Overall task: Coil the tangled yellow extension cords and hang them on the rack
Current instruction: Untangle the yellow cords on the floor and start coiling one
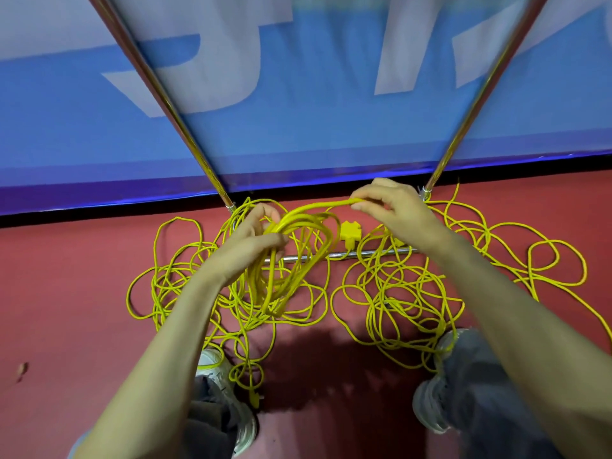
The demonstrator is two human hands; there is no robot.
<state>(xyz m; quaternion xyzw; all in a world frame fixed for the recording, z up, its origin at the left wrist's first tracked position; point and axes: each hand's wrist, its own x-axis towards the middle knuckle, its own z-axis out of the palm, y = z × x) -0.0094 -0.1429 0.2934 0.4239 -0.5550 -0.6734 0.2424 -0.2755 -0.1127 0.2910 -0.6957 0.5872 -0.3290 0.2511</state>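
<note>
My left hand (253, 241) grips a bundle of yellow cord loops, the coil (291, 263), which hangs below it over the floor. My right hand (389, 207) pinches a stretch of the same yellow cord and holds it up to the right of the coil. Tangled yellow extension cords lie spread on the red floor, one heap on the left (185, 283) and another on the right (414, 293). A yellow socket block (350, 231) lies between my hands near the rack's low bar (374, 253). The rack's two shiny uprights (159, 94) (480, 91) rise to either side.
A blue banner (314, 94) with pale letters stands behind the rack. My two shoes (225, 392) (433, 402) stand on the red floor at the near edge, with cord loops lying over and around them. A yellow plug (254, 399) lies by the left shoe.
</note>
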